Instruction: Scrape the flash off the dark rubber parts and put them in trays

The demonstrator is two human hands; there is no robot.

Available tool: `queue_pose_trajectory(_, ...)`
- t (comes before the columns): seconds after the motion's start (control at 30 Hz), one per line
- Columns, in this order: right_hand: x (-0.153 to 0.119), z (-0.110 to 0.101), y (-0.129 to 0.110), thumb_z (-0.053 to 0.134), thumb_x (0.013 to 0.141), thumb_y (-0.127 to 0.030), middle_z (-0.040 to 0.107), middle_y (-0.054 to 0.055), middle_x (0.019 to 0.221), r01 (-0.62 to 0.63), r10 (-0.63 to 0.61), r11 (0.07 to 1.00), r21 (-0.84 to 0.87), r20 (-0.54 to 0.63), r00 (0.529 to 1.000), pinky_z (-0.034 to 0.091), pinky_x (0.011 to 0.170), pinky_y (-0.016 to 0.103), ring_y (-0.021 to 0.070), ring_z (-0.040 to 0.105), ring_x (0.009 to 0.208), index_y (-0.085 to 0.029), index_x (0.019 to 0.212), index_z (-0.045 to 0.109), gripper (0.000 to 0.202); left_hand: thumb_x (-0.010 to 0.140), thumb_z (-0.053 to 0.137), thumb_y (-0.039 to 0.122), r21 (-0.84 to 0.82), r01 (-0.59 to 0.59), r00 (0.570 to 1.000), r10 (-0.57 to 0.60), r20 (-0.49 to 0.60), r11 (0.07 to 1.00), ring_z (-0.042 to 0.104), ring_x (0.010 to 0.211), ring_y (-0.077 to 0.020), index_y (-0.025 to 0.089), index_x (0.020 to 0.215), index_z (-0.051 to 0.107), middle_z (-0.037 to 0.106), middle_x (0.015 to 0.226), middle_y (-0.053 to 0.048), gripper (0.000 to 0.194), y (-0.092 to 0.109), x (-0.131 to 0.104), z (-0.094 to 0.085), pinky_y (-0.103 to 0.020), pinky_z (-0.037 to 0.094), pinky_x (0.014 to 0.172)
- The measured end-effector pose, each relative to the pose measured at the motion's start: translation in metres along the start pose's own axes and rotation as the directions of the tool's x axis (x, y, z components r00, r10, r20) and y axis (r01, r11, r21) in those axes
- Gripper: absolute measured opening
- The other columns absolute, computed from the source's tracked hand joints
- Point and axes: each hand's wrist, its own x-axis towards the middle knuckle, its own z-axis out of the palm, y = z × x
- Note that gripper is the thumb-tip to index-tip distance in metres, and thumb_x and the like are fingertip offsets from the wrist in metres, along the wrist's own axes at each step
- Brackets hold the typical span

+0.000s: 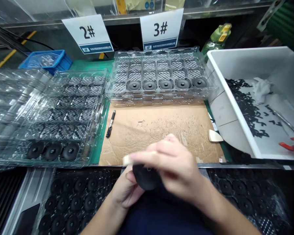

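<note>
Low in front of me, my left hand (127, 191) grips a round black plastic disc (147, 178) by its lower left side. My right hand (173, 161) is blurred and curls over the disc's upper right side. At its index fingertip shows a small white piece (127, 159); whether it is a fingertip cover or a held piece I cannot tell. Anything else in its curled fingers is hidden. Beyond the hands lies a cardboard sheet (129, 140) with dark scraps on it. Behind that, a clear plastic tray (110, 88) holds several similar discs in its front row.
Clear trays (88, 156) with three discs in front stand left. A black pen (110, 124) and a cream wedge (215, 135) lie on the cardboard's sides. The white bin (240, 124) at right holds black scraps and a red-handled tool (291, 145). Disc-filled trays (71, 204) sit below the bench edge.
</note>
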Motion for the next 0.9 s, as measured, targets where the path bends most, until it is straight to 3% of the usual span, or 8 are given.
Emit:
queue_pose_trajectory(0.2, -0.04, 0.0, 0.042, 0.047, 0.088, -0.018, 0.066, 0.001, 0.102, -0.448, 0.442, 0.894, 0.017, -0.206, 0.873, 0.042, 0.077, 0.032, 0.0163, 0.057, 0.089, -0.029, 0.11, 0.059, 0.027, 0.059, 0.075, 0.041, -0.172, 0.015, 0.988, 0.011, 0.152, 0.985, 0.063, 0.095, -0.0254, 0.021, 0.112, 0.06, 0.065, 0.107, -0.005, 0.059, 0.0, 0.0, -0.008, -0.03, 0.049, 0.083)
queue_pose_trajectory(0.33, -0.073, 0.01, 0.06, 0.046, 0.089, -0.019, 0.066, 0.002, 0.1, -0.511, 0.505, 0.858, -0.059, -0.087, 0.858, 0.044, 0.075, 0.033, 0.017, 0.059, 0.087, -0.027, 0.112, 0.059, 0.028, 0.06, 0.075, 0.04, -0.183, 0.031, 0.983, 0.004, 0.185, 0.983, 0.063, 0.097, -0.0257, 0.02, 0.112, 0.059, 0.064, 0.107, -0.005, 0.058, 0.002, 0.001, -0.01, -0.029, 0.048, 0.083)
queue_pose_trajectory(0.43, -0.078, 0.004, 0.053, 0.046, 0.089, -0.019, 0.066, 0.002, 0.098, -0.518, 0.511, 0.851, -0.083, -0.094, 0.855, 0.044, 0.073, 0.032, 0.0175, 0.058, 0.086, -0.027, 0.112, 0.058, 0.028, 0.061, 0.074, 0.041, -0.178, 0.041, 0.98, -0.005, 0.2, 0.983, 0.063, 0.096, -0.0255, 0.021, 0.113, 0.059, 0.064, 0.108, -0.005, 0.058, 0.002, 0.0, -0.01, -0.029, 0.048, 0.083)
queue_pose_trajectory(0.57, -0.052, -0.016, 0.016, 0.046, 0.088, -0.012, 0.064, 0.001, 0.101, -0.349, 0.331, 0.934, -0.075, -0.183, 0.926, 0.04, 0.074, 0.03, 0.0156, 0.055, 0.088, -0.029, 0.117, 0.055, 0.035, 0.063, 0.073, 0.041, -0.162, 0.07, 0.97, -0.029, 0.243, 0.984, 0.064, 0.094, -0.0223, 0.02, 0.114, 0.058, 0.065, 0.107, -0.006, 0.058, 0.002, -0.001, -0.005, -0.029, 0.047, 0.085)
queue_pose_trajectory(0.63, -0.035, -0.022, -0.001, 0.043, 0.088, -0.013, 0.064, 0.002, 0.093, -0.119, 0.109, 0.985, -0.129, -0.081, 0.991, 0.036, 0.07, 0.032, 0.0149, 0.054, 0.078, -0.027, 0.117, 0.055, 0.034, 0.063, 0.074, 0.039, -0.139, 0.08, 0.966, -0.042, 0.256, 0.987, 0.063, 0.094, -0.0192, 0.018, 0.113, 0.059, 0.066, 0.105, -0.006, 0.057, 0.001, -0.001, -0.002, -0.027, 0.044, 0.089)
queue_pose_trajectory(0.7, -0.02, -0.024, -0.008, 0.041, 0.088, -0.015, 0.062, 0.002, 0.082, 0.045, -0.032, 0.983, -0.176, 0.074, 0.997, 0.031, 0.066, 0.033, 0.0143, 0.05, 0.068, -0.023, 0.111, 0.059, 0.03, 0.063, 0.074, 0.037, -0.112, 0.085, 0.973, -0.058, 0.224, 0.99, 0.063, 0.094, -0.0176, 0.016, 0.11, 0.061, 0.067, 0.103, -0.006, 0.054, 0.001, -0.002, -0.002, -0.025, 0.043, 0.091)
queue_pose_trajectory(0.77, -0.011, -0.022, -0.008, 0.04, 0.087, -0.013, 0.058, 0.001, 0.072, 0.055, -0.014, 0.962, -0.266, 0.153, 0.988, 0.028, 0.064, 0.033, 0.0137, 0.047, 0.063, -0.021, 0.103, 0.062, 0.028, 0.061, 0.075, 0.037, -0.099, 0.08, 0.983, -0.063, 0.17, 0.992, 0.063, 0.091, -0.018, 0.017, 0.109, 0.061, 0.067, 0.102, -0.005, 0.054, 0.0, -0.002, -0.005, -0.027, 0.044, 0.089)
queue_pose_trajectory(0.9, -0.007, -0.016, -0.002, 0.035, 0.089, -0.013, 0.053, 0.001, 0.065, 0.044, -0.011, 0.938, -0.343, 0.096, 0.995, 0.024, 0.062, 0.032, 0.0132, 0.044, 0.06, -0.017, 0.097, 0.063, 0.029, 0.06, 0.075, 0.039, -0.087, 0.026, 0.993, -0.016, 0.114, 0.996, 0.061, 0.092, -0.0169, 0.017, 0.097, 0.067, 0.068, 0.098, -0.003, 0.044, -0.003, -0.003, -0.01, -0.025, 0.045, 0.088)
